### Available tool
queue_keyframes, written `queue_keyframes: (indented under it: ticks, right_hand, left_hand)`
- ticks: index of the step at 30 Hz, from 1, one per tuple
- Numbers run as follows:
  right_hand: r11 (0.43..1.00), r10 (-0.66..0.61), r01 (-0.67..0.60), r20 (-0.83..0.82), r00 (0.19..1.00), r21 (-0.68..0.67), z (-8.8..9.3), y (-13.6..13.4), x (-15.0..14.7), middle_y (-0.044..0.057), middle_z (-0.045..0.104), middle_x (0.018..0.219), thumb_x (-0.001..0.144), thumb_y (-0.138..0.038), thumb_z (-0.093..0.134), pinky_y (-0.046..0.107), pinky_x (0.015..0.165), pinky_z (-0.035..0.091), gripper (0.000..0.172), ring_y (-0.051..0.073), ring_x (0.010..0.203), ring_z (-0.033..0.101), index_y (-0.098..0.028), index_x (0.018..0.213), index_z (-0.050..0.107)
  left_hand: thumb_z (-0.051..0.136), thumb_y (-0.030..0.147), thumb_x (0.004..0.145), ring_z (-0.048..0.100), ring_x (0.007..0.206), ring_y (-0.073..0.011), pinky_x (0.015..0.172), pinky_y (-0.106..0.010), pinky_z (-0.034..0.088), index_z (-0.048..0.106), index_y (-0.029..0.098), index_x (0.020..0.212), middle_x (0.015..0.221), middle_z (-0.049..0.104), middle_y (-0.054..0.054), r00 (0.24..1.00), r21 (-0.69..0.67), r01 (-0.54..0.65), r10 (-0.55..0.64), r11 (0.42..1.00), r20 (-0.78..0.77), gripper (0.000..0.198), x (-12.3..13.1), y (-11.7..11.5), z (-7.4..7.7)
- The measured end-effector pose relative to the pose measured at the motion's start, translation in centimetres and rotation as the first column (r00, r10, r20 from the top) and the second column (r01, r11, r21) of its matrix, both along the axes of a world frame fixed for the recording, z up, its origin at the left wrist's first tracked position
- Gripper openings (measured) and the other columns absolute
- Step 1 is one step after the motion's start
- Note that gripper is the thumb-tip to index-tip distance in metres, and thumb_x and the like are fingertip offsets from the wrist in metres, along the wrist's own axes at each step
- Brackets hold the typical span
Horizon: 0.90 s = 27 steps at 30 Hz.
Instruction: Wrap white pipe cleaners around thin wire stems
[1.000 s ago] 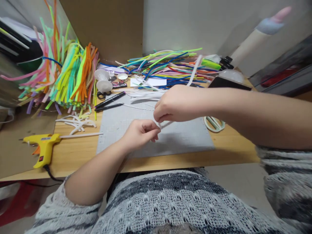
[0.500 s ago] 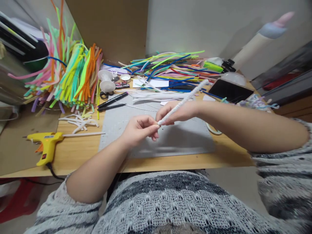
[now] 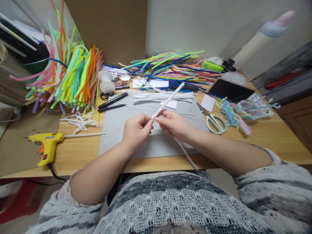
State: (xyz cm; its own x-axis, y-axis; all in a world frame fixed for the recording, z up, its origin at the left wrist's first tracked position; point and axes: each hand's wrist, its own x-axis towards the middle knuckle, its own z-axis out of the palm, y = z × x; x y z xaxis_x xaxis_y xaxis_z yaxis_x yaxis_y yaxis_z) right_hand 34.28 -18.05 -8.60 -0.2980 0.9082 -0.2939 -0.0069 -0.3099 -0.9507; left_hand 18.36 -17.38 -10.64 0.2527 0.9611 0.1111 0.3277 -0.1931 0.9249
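Observation:
Over the grey cutting mat (image 3: 114, 136), my left hand (image 3: 136, 128) pinches the lower end of a white twisted pipe cleaner (image 3: 169, 100), which slants up to the right. My right hand (image 3: 174, 125) is closed close beside it, thumb and forefinger at the same lower end. A loose white length (image 3: 186, 153) trails from beneath my right hand toward the table's front edge; it seems to be part of the same pipe cleaner, though the join is hidden by the fingers. White pipe cleaners (image 3: 161, 97) lie in a bundle behind my hands.
A yellow glue gun (image 3: 47, 143) and short white pieces (image 3: 79, 122) lie at left. Scissors (image 3: 215, 123) and pastel fuzzy figures (image 3: 253, 107) are at right. Coloured pipe cleaners (image 3: 170, 66) heap at the back; black pens (image 3: 112, 101) rest on the mat's left side.
My right hand has swung down and toward me, uncovering the scissors and white cards. The trailing white length now shows below it. The twisted stem's tip has shifted left and stands steeper.

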Motion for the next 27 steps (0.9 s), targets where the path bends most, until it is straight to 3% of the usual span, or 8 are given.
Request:
queue_keyframes:
  ticks: [4,7,10,13,15,17,23,27]
  right_hand:
    - [0.989,-0.129,0.12,-0.105,0.986,-0.092,-1.2,0.2,-0.7,-0.014,0.029,0.037,0.072,-0.04,0.067,0.016,0.03,0.011,0.029,0.003,0.03,0.016,-0.022,0.081,0.047]
    - [0.973,-0.2,0.179,-0.141,0.97,-0.147,-1.8,0.5,-1.0,-0.014,0.027,0.036,0.067,-0.038,0.072,0.015,0.03,0.011,0.031,0.002,0.03,0.016,-0.02,0.075,0.048]
    - [0.975,-0.196,0.168,-0.209,0.958,-0.146,-2.3,0.7,-0.8,-0.012,0.037,0.039,0.067,-0.036,0.072,0.015,0.03,0.011,0.028,0.002,0.031,0.018,-0.019,0.073,0.05]
    - [0.982,-0.168,0.138,-0.257,0.952,-0.13,-2.6,0.9,-0.4,-0.009,0.047,0.046,0.07,-0.035,0.069,0.015,0.03,0.011,0.025,0.001,0.031,0.019,-0.017,0.077,0.053]
    - [0.984,-0.155,0.125,-0.271,0.95,-0.125,-2.7,1.0,-0.2,-0.008,0.048,0.047,0.07,-0.035,0.069,0.015,0.031,0.01,0.025,0.0,0.031,0.02,-0.017,0.078,0.053]
    - [0.985,-0.15,0.12,-0.273,0.95,-0.123,-2.6,0.9,-0.1,-0.008,0.049,0.048,0.07,-0.035,0.07,0.015,0.031,0.009,0.026,0.0,0.031,0.02,-0.017,0.076,0.053]
    - [0.988,-0.147,0.133,-0.238,0.96,-0.075,-2.2,0.8,-0.4,-0.01,0.046,0.046,0.068,-0.038,0.071,0.017,0.031,0.011,0.03,0.001,0.032,0.019,-0.018,0.075,0.05]
    - [0.975,-0.126,0.141,-0.093,0.988,0.173,-2.4,0.9,-0.1,-0.01,0.043,0.047,0.074,-0.035,0.065,0.018,0.038,0.024,0.02,0.004,0.038,0.03,-0.018,0.081,0.055]
  left_hand:
    - [0.053,0.034,0.081,0.057,0.053,-0.0103,0.052,-0.021,0.041,0.062,0.017,0.072,0.063,0.065,-0.002,0.978,0.102,-0.033,0.054,0.994,-0.204,0.021,0.0,-0.1,-0.4]
    - [0.055,0.035,0.08,0.056,0.054,-0.0104,0.052,-0.021,0.04,0.061,0.017,0.071,0.064,0.064,-0.002,0.976,0.073,-0.041,0.055,0.996,-0.209,0.022,0.2,0.2,-0.5]
    - [0.06,0.037,0.075,0.058,0.051,-0.0103,0.049,-0.021,0.041,0.057,0.016,0.074,0.067,0.065,-0.002,0.998,-0.2,0.018,-0.007,0.98,0.056,0.022,0.4,0.9,-0.3]
    - [0.062,0.037,0.073,0.059,0.051,-0.01,0.043,-0.019,0.039,0.056,0.015,0.079,0.073,0.066,-0.003,0.917,-0.509,0.23,-0.01,0.83,0.398,0.024,0.5,1.5,-0.2]
    - [0.063,0.035,0.072,0.06,0.054,-0.0094,0.041,-0.016,0.038,0.058,0.015,0.082,0.078,0.067,-0.004,0.853,-0.582,0.344,0.014,0.736,0.522,0.023,0.5,1.7,-0.2]
    - [0.066,0.031,0.07,0.058,0.055,-0.0077,0.04,-0.014,0.036,0.06,0.014,0.08,0.078,0.066,-0.004,0.827,-0.603,0.374,0.041,0.705,0.561,0.021,0.5,1.8,-0.1]
    - [0.071,0.029,0.063,0.045,0.039,-0.0021,0.035,-0.014,0.031,0.06,0.011,0.065,0.061,0.062,0.0,0.849,-0.569,0.3,0.057,0.765,0.525,0.022,0.5,1.7,0.0]
    - [0.073,0.032,0.063,0.045,0.035,-0.0027,0.032,-0.015,0.029,0.058,0.011,0.065,0.059,0.062,0.0,0.864,-0.511,0.214,0.083,0.832,0.496,0.025,0.4,1.6,0.2]
